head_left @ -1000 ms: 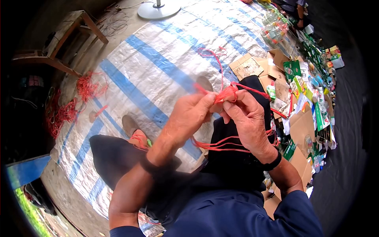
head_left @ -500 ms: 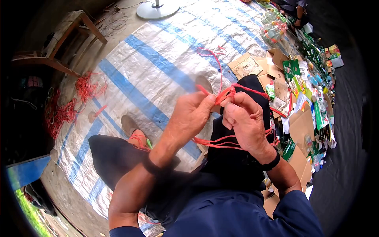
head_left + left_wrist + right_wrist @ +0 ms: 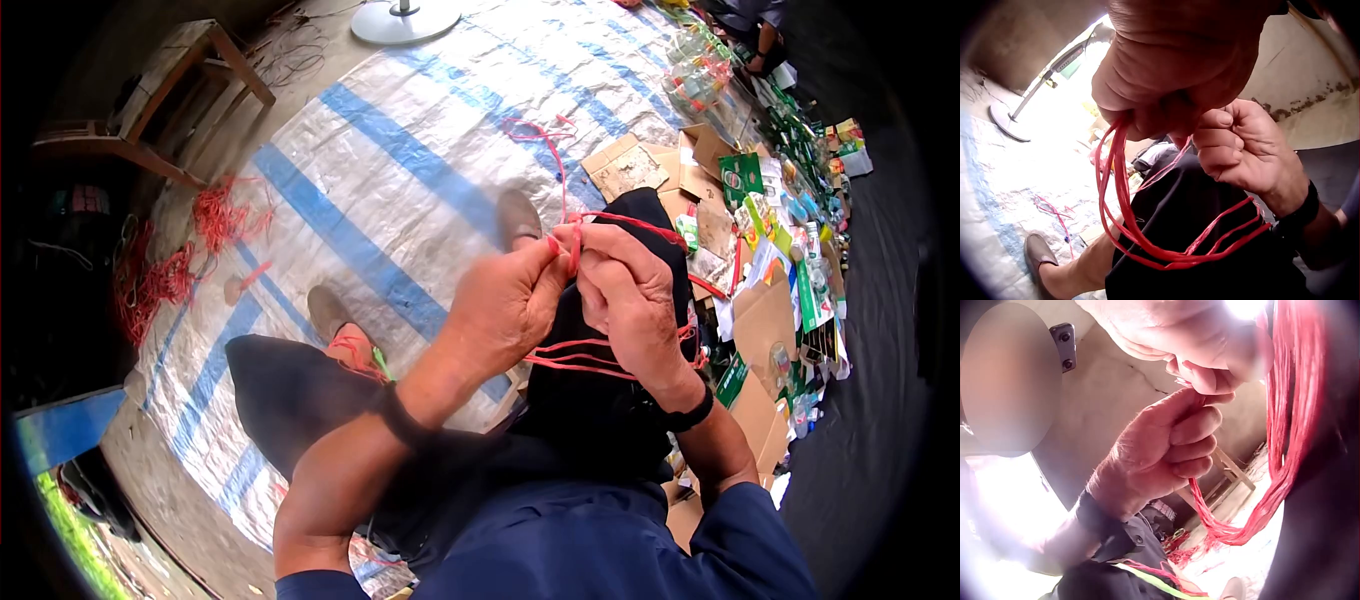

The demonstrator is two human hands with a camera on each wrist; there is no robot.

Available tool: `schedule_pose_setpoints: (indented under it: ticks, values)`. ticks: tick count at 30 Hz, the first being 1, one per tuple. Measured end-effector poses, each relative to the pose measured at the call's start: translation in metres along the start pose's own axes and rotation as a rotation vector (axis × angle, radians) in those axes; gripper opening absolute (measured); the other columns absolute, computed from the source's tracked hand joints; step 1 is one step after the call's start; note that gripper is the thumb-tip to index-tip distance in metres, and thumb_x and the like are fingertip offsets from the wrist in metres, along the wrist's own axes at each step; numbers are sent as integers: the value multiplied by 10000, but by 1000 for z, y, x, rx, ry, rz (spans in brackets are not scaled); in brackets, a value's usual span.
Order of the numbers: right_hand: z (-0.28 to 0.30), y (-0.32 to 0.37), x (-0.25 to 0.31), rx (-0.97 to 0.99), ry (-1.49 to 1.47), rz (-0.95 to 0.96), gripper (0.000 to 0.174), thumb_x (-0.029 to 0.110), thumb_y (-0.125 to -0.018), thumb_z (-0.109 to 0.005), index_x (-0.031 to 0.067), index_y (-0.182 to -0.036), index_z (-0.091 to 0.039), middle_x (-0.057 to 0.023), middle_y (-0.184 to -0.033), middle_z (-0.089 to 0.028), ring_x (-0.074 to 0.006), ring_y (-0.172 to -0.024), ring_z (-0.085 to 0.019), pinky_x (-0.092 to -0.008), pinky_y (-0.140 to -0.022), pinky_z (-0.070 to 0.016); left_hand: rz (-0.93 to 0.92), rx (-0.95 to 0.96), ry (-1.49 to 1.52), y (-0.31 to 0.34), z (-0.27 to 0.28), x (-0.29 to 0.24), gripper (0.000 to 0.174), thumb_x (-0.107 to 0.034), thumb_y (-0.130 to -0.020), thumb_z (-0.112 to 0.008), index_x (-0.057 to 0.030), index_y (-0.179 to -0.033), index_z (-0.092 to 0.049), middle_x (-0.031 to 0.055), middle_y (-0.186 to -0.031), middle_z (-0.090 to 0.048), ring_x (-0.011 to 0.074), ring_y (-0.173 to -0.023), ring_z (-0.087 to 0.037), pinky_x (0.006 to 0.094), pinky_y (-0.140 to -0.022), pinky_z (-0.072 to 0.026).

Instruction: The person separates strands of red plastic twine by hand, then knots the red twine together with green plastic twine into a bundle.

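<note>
Red plastic twine [image 3: 1150, 253] hangs in several strands from my left hand [image 3: 505, 310] and loops over the dark trouser leg [image 3: 570, 410] toward the right wrist. The fingers of that hand are curled round the twine, thumb and forefinger pinching it at the top. My right hand [image 3: 630, 290] meets it fingertip to fingertip, gripping a strand with bent fingers. In the right wrist view the bundle of twine [image 3: 1229, 534] drops out below the curled left fingers [image 3: 1194, 444]. Between the hands, the part being pinched is mostly hidden by fingers.
A white and blue striped sheet [image 3: 330, 200] covers the floor. Flattened cardboard [image 3: 625, 170] and bottles [image 3: 695, 75] pile up at the right. Tangled red twine [image 3: 225, 220] lies at the left near a wooden bench [image 3: 165, 85]. Another person [image 3: 765, 40] is at the top right.
The red loop that stood between the fingertips has drawn down to a thin strand. My left hand has shifted down and to the right, and the two hands are closer together.
</note>
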State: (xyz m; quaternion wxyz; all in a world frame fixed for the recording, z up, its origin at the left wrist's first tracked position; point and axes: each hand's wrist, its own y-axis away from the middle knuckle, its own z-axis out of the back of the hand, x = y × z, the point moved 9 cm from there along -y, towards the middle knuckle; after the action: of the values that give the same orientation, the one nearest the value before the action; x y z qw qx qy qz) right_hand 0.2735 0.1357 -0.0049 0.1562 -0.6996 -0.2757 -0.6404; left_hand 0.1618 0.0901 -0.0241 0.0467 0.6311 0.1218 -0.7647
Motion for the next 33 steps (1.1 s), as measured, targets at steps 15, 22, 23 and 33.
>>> schedule_pose_setpoints:
  ticks: [15, 22, 23, 33]
  values:
    - [-7, 2, 19, 105, 532, 256, 136, -5, -907, -649, -10, -1042, -656, -20, -846, -642, -53, -755, -558, -222, -670, -480, 38, 411, -20, 7, -16, 5, 235, -132, -1022, -490, 22, -1137, -626, 128, -936, -685, 150, -888, -631, 322, -820, -506]
    - [4, 6, 16, 39, 382, 85, 42, 34, -932, -633, -6, -930, -621, 2, -764, -615, -27, -707, -546, -203, -627, -460, 23, 384, 235, 5, -16, -1, 184, -142, -988, -522, 13, -984, -620, 126, -811, -603, 217, -745, -577, 359, -708, -476]
    - [4, 6, 18, 38, 383, 85, 42, 34, -932, -633, -6, -930, -621, 2, -764, -615, -27, -707, -546, -203, -627, -460, 22, 384, 236, 5, -16, 0, 184, -142, -988, -522, 13, -984, -620, 126, -811, -603, 217, -745, -577, 359, -708, -476]
    - [7, 7, 46, -1, 696, 364, 81, 47, -898, -690, -4, -866, -636, -62, -717, -617, -121, -601, -569, -269, -554, -459, 212, 466, 262, 9, -9, -16, 216, -120, -970, -607, 19, -1124, -666, -62, -801, -552, 24, -724, -461, 217, -623, -379]
